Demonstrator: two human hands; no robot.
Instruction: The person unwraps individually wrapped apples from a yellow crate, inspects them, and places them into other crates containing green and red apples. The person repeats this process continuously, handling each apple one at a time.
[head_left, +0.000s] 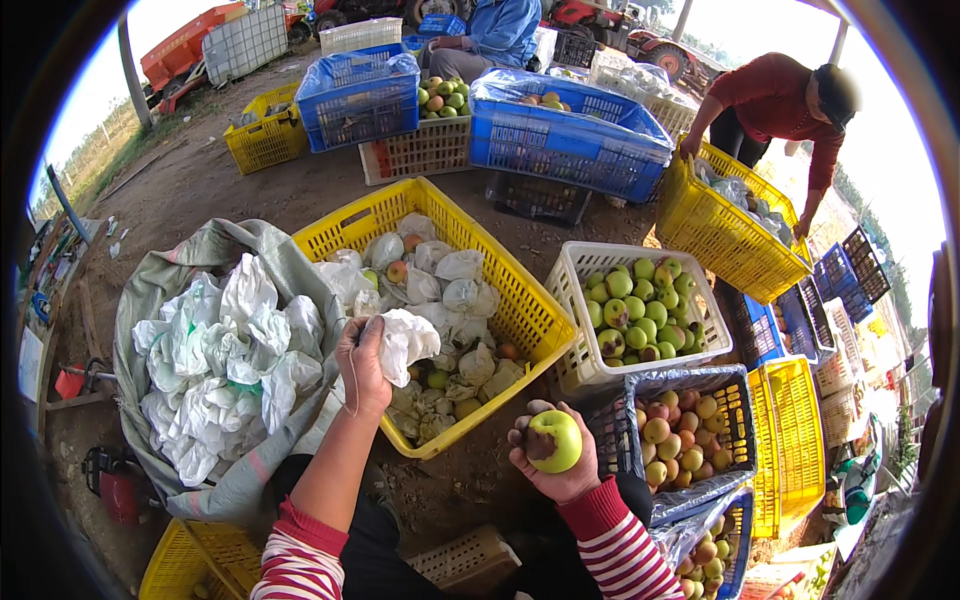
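My left hand (365, 367) grips a crumpled white bag (406, 343) above the near left side of a yellow plastic crate (525, 307). That crate holds many bagged apples (459, 294) and a few bare ones. On the palm of my right hand (559, 457) rests a green apple (553, 442) with a brown rotten patch, in front of the crates at the right. A woven sack (300, 255) full of crumpled white bags (217, 375) stands at the left. Green apples, some with brown spots, fill a white crate (562, 266); reddish apples (679, 435) lie in a lined dark crate (630, 397).
A person in a red top (765, 97) holds a yellow crate (720, 247) at the upper right. Another person in blue (502, 34) sits behind blue crates (562, 154). More crates (787, 450) stand at the right, with a yellow one (176, 559) at the lower left.
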